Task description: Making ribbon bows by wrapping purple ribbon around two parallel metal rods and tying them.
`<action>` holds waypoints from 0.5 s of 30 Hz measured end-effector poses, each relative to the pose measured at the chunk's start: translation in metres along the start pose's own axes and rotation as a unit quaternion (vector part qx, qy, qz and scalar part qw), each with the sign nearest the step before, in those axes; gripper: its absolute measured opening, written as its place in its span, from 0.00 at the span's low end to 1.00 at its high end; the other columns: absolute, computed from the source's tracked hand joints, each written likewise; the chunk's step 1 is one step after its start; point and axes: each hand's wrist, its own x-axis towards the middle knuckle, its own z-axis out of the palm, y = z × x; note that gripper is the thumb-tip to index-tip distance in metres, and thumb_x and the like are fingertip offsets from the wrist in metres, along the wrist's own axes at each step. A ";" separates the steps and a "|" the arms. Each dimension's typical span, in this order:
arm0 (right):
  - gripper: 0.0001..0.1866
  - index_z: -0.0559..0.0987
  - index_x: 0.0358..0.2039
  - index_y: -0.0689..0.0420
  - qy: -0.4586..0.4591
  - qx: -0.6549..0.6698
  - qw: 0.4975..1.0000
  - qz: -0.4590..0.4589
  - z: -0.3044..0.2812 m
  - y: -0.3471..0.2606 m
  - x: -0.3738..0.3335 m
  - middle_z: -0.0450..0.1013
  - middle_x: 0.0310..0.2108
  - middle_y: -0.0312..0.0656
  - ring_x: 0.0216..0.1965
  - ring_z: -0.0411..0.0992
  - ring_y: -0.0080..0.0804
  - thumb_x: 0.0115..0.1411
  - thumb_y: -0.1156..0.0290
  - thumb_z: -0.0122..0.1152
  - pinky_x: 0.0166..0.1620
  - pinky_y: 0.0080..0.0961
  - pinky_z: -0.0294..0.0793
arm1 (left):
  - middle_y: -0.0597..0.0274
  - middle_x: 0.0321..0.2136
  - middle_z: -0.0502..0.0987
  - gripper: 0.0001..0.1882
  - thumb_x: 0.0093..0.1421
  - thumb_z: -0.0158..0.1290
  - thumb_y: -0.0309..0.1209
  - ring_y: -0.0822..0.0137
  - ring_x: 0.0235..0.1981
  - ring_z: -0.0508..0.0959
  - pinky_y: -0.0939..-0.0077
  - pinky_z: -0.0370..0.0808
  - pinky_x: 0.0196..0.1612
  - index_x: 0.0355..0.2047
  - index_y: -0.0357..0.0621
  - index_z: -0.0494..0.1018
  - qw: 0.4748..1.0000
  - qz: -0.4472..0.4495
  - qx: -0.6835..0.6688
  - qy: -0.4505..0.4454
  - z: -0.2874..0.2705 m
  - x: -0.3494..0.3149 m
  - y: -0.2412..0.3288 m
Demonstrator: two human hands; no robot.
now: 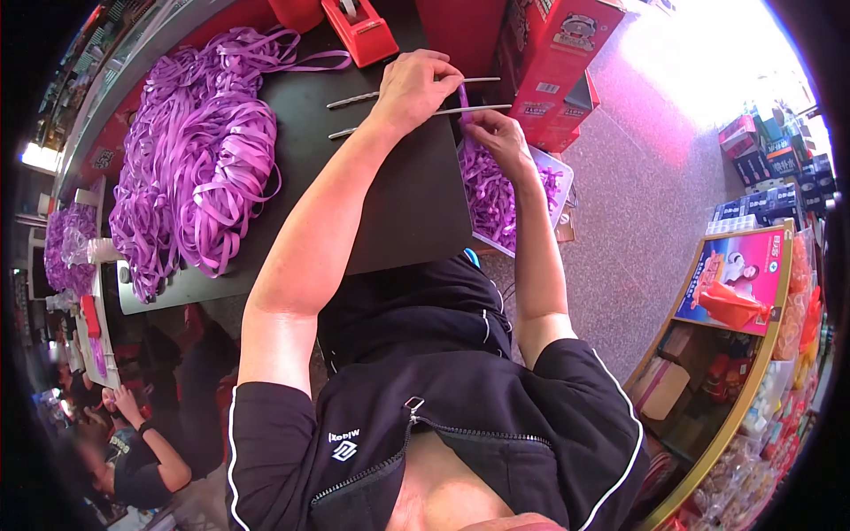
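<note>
Two thin metal rods (354,131) lie side by side across the dark tabletop and stick out past its right edge. A purple ribbon (463,96) spans them near that edge. Bent over the rods, my left hand (414,88) pinches the ribbon by the farther one. Just past the nearer rod, my right hand (501,140) has its fingers closed on the ribbon's lower part; the fingertips partly hide it. Below my right hand, a pale plastic bin (561,190) holds many short purple ribbon pieces (490,199).
A big tangled heap of purple ribbon (199,159) covers the left of the black table (403,208). At the far edge sits a red tape dispenser (361,34). Red cartons (558,62) stand beyond the bin. Another person (146,451) works at lower left; a display case (708,380) is at right.
</note>
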 end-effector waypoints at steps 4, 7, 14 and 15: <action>0.11 0.79 0.37 0.62 -0.021 -0.051 0.998 0.020 0.000 0.020 -0.008 0.76 0.27 0.35 0.29 0.70 0.17 0.55 0.70 0.60 0.35 0.18 0.70 | 0.56 0.47 0.75 0.13 0.54 0.56 0.39 0.57 0.48 0.74 0.68 0.68 0.52 0.35 0.46 0.81 1.000 0.006 -0.008 -0.003 0.002 0.001 -0.002; 0.12 0.79 0.38 0.62 -0.017 -0.065 0.998 0.019 0.000 0.039 -0.016 0.78 0.30 0.37 0.31 0.73 0.21 0.55 0.70 0.60 0.38 0.20 0.72 | 0.55 0.47 0.75 0.13 0.55 0.55 0.38 0.57 0.48 0.74 0.68 0.68 0.53 0.35 0.46 0.80 1.000 0.012 -0.007 -0.007 0.003 0.001 -0.002; 0.12 0.81 0.38 0.59 0.015 -0.108 0.992 0.059 0.001 0.109 -0.042 0.79 0.32 0.41 0.35 0.76 0.25 0.54 0.68 0.62 0.40 0.22 0.73 | 0.56 0.49 0.74 0.13 0.56 0.55 0.37 0.60 0.50 0.73 0.70 0.66 0.54 0.37 0.43 0.80 1.000 0.019 -0.008 -0.014 0.005 0.001 -0.008; 0.13 0.81 0.38 0.59 0.029 -0.090 0.993 0.064 0.002 0.123 -0.045 0.79 0.32 0.41 0.34 0.76 0.25 0.54 0.67 0.62 0.40 0.22 0.73 | 0.56 0.49 0.74 0.13 0.56 0.55 0.37 0.60 0.50 0.73 0.70 0.66 0.54 0.37 0.43 0.80 1.000 0.018 -0.007 -0.017 0.003 0.000 -0.008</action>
